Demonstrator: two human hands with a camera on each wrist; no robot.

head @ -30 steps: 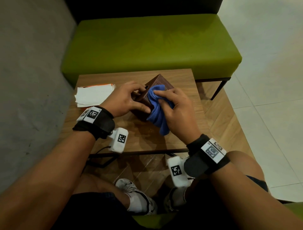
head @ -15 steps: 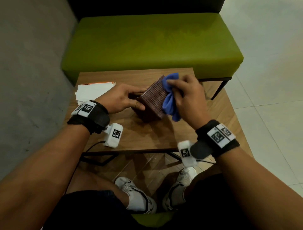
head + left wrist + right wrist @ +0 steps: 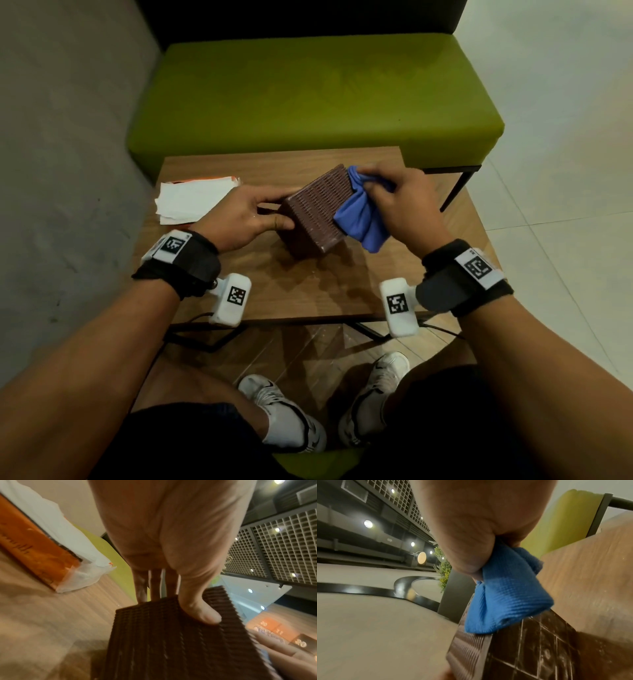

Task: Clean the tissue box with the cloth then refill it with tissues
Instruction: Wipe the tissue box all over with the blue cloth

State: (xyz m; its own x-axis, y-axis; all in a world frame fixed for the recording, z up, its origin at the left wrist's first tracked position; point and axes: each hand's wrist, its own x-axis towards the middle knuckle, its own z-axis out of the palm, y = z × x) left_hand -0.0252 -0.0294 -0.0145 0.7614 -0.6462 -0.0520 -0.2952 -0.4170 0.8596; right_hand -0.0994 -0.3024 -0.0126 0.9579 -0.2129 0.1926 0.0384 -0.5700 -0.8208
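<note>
Half done at best | my left hand [image 3: 239,219] grips the tilted tissue box [image 3: 317,212] on the table [image 3: 308,287] | my right hand [image 3: 404,209] bunches the cloth [image 3: 359,219] against its right side | tissues [image 3: 191,202] left of box, refill not begun

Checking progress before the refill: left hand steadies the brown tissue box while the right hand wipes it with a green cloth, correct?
Not quite: the cloth is blue, as the head view shows. Left hand steadies the brown tissue box; right hand wipes.
</note>
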